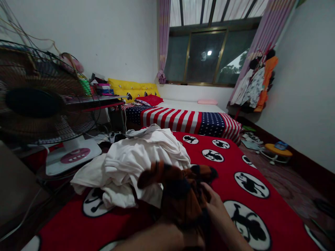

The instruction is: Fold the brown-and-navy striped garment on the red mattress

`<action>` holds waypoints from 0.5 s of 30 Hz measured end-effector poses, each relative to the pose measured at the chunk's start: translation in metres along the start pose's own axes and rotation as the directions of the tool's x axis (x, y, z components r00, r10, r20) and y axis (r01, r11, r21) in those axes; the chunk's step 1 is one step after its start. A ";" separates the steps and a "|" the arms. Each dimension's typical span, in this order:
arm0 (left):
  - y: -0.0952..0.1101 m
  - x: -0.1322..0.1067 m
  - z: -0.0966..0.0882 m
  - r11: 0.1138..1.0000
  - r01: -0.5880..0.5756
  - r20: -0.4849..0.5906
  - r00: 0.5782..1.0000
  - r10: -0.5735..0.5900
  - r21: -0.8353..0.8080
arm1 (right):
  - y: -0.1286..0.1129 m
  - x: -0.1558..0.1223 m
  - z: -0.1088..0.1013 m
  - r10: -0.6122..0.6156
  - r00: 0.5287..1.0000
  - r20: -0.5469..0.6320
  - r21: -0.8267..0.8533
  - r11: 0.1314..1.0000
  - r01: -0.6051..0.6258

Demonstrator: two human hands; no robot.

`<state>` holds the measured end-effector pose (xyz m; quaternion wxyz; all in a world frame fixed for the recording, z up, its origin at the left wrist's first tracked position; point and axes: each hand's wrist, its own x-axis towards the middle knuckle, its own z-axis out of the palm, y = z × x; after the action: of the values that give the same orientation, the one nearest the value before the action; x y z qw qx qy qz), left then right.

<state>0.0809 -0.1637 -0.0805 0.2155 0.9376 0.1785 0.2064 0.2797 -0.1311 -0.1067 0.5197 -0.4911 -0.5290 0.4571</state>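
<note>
A brown and dark striped garment [183, 195] is bunched up in front of me, over the near part of the bed, and its upper end is smeared by motion. My right hand [214, 200] is closed on its right side, with the thumb on top of the cloth. From below, my left hand [180, 237] reaches into the folds; its fingers are hidden by the fabric. Just beyond lies a crumpled heap of white clothes [141, 153], partly covered by the brown garment.
A red blanket with black and white round prints [251, 184] covers the bed. On the left stands a fan [73, 153] beside a cluttered table [104, 100]. Another bed [183, 120] is by the window. Clothes [255, 85] hang at right, above a low stool [277, 150].
</note>
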 end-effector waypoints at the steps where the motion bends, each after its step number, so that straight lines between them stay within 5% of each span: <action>1: 0.002 -0.007 -0.002 1.000 0.018 -0.045 0.999 -0.018 0.011 | -0.005 -0.004 0.001 0.019 1.000 0.024 -0.004 1.000 -0.019; 4: 0.014 -0.022 -0.028 0.998 0.063 -0.279 0.958 -0.065 -0.015 | -0.034 -0.022 0.004 0.054 0.965 0.255 0.030 0.997 -0.064; 7: 0.017 -0.024 -0.075 0.985 0.174 -0.633 0.761 -0.142 -0.013 | -0.061 -0.040 0.008 0.112 0.811 0.574 -0.008 0.991 -0.131; 9: 0.003 -0.016 -0.105 0.947 0.303 -0.754 0.645 -0.122 0.106 | -0.061 -0.045 0.015 0.178 0.708 0.684 -0.086 0.983 -0.164; 11: -0.023 -0.004 -0.126 0.856 0.402 -0.719 0.693 -0.054 0.324 | -0.048 -0.044 0.024 0.218 0.697 0.683 -0.155 0.976 -0.153; 13: -0.055 0.007 -0.134 0.730 0.450 -0.535 0.834 -0.136 0.514 | -0.031 -0.041 0.031 0.168 0.788 0.592 -0.193 0.979 -0.063; 15: -0.081 0.013 -0.131 0.673 0.400 -0.336 0.913 -0.232 0.623 | -0.020 -0.036 0.032 0.010 0.894 0.449 -0.192 0.978 0.086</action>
<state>0.0115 -0.0465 -0.0077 -0.1315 0.8745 0.4254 0.1922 0.2459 -0.1685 -0.0913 0.3390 -0.4138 -0.6885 0.4898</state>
